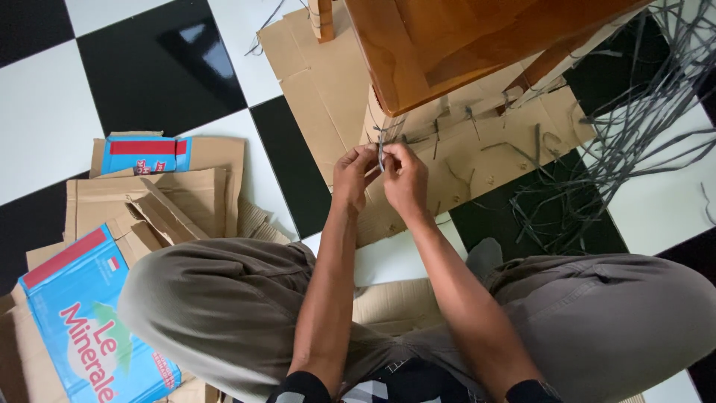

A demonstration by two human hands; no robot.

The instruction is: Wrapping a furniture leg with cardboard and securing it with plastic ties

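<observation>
A grey strip (381,153) is pinched by left hand (353,175) and right hand (406,179) (below the wooden chair (462,45)); tension should be kept even.

thin grey strip (381,153), seemingly upright, above flattened cardboard (328,97)

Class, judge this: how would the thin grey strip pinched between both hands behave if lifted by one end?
The thin grey strip probably flops: loose grey strips nearby curl limply. Likely very light, since fingertips of the left hand and right hand suffice.
</observation>
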